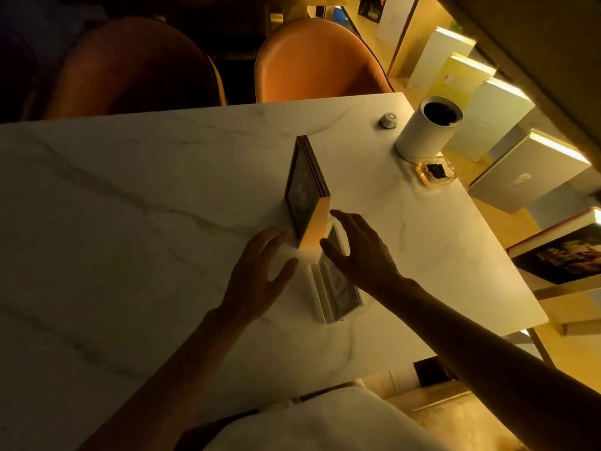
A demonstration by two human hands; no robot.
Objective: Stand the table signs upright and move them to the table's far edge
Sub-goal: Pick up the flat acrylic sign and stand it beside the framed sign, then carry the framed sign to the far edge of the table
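We find two table signs near the middle of the marble tabletop [130, 190]. The dark-faced sign [305, 190] stands upright, its long axis running away from us toward the far edge, its near end glowing in the warm light. The second sign [335, 288], pale-framed with a dark printed face, sits just behind it on our side and leans or lies back; whether its base is flat on the surface we cannot tell. Both of our hands are spread and gripping nothing. The left hand [257, 275] hovers just left of the upright sign's near end, fingertips close to its face, though contact is too dim to confirm. The right hand [357, 249] arches over the top end of the second sign, fingers curled loosely and not yet closed on it. In our judgement the right hand is the nearer one to the leaning sign and would take it by its upper edge, while the left steadies or pushes the standing one; both signs lie ahead of the hands and must travel forward, well short as they are of the far edge. Further out to the right stand a white cylindrical container [426, 131], a small white puck-shaped device [388, 119] and a glass ashtray [435, 172], and two orange chairs [318, 63] wait beyond the tabletop.
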